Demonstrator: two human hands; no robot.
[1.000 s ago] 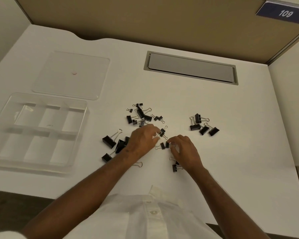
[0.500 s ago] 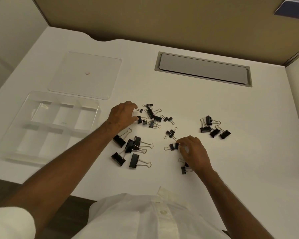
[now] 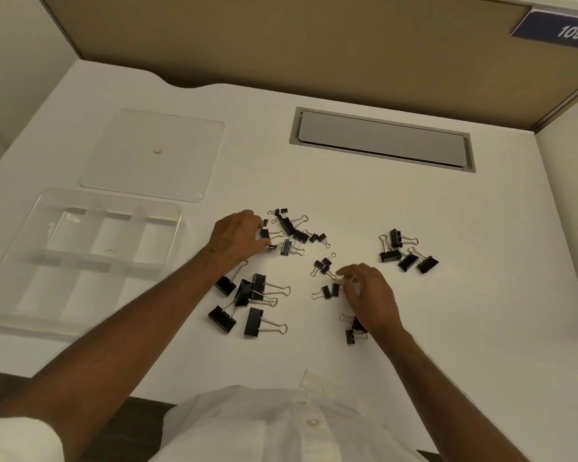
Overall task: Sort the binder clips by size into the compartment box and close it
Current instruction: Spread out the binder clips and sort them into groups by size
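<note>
Binder clips (image 3: 262,291) black, wire-handled, scattered; left hand (image 3: 237,236) pinches one; right hand (image 3: 367,295) curled, grip unclear.

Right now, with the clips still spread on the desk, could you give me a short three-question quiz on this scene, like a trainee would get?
1. True or false: the clear lid sits on the compartment box.
2. Which hand reaches into the far cluster of small binder clips? A) left hand B) right hand
3. Fill in: the big binder clips lie nearer the ____ forearm.

Key: 1 false, the lid lies flat on the desk beyond the box. 2 A. 3 left.
</note>
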